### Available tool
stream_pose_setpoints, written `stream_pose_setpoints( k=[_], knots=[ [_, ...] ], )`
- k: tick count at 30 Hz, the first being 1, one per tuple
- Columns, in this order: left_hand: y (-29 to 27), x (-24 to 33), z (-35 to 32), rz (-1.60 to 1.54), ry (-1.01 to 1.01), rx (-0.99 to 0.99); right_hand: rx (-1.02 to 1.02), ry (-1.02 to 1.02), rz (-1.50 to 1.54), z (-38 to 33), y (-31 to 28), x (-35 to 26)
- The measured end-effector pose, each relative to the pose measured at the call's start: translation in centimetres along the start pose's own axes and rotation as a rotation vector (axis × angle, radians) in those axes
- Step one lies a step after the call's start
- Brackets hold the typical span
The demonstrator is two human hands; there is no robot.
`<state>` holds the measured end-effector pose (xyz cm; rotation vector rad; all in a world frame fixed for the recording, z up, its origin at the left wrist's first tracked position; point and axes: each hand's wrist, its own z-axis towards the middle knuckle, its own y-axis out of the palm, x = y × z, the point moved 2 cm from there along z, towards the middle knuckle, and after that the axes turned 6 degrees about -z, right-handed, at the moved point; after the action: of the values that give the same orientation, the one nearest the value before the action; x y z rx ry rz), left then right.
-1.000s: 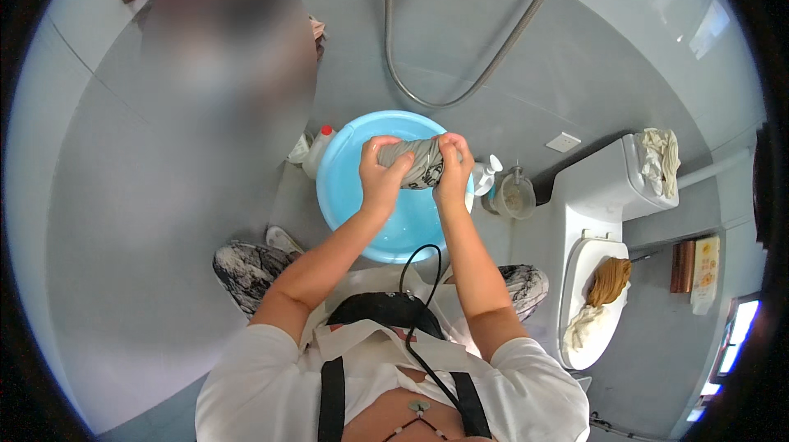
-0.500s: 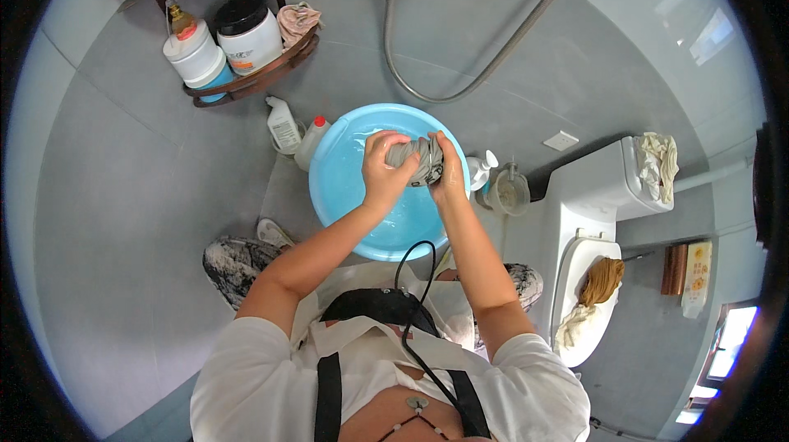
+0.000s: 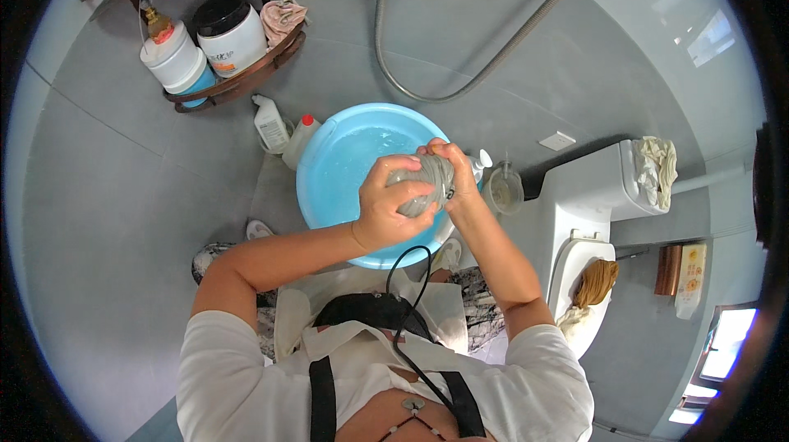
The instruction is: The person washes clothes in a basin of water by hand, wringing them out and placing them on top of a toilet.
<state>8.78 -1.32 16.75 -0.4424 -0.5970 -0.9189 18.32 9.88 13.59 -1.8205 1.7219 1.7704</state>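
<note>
Both hands grip a wet grey cloth [image 3: 427, 179], bunched and twisted into a roll, over a light blue basin [image 3: 329, 171] that holds water. My left hand [image 3: 390, 212] wraps the near end of the cloth. My right hand [image 3: 452, 166] holds its far end. The basin stands on the grey floor in front of my knees.
Two white bottles [image 3: 283, 129] stand left of the basin. A brown corner rack [image 3: 238, 80] above them carries jars and a pink cloth. A white toilet [image 3: 588, 228] with cloths on its tank and seat is at the right. A shower hose [image 3: 460, 88] hangs on the wall.
The view has shifted, and the rack with jars has come into sight at the upper left. Both hands stay shut on the grey cloth over the basin.
</note>
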Motion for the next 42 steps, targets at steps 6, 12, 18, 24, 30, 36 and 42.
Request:
stream_pose_setpoints(
  k=[6, 12, 18, 24, 30, 36, 42],
  knots=[
    [0.5, -0.7, -0.3, 0.086, 0.051, -0.114, -0.056, 0.209, -0.124, 1.9, -1.6, 0.6],
    [0.8, -2.2, -2.5, 0.130, 0.105, -0.145, -0.092, 0.348, -0.157, 3.0, -2.7, 2.8],
    [0.9, -3.1, -3.4, 0.223, 0.092, -0.225, 0.007, 0.455, -0.287, 3.3, -2.4, 3.7],
    [1.1, -2.3, -3.8, 0.195, 0.134, -0.226, -0.128, 0.505, -0.282, 3.6, -3.4, 4.2],
    [1.5, -2.2, -3.1, 0.157, 0.171, -0.203, -0.055, 0.452, -0.135, 2.8, -3.0, 3.3],
    [0.4, -1.2, -0.5, 0.246, 0.250, -0.222, -0.016, 0.253, -0.153, 2.3, -1.2, 0.9],
    [0.5, -0.5, -0.7, 0.184, 0.361, -0.208, -0.098, 0.304, -0.119, 2.0, -0.8, 1.4]
  ],
)
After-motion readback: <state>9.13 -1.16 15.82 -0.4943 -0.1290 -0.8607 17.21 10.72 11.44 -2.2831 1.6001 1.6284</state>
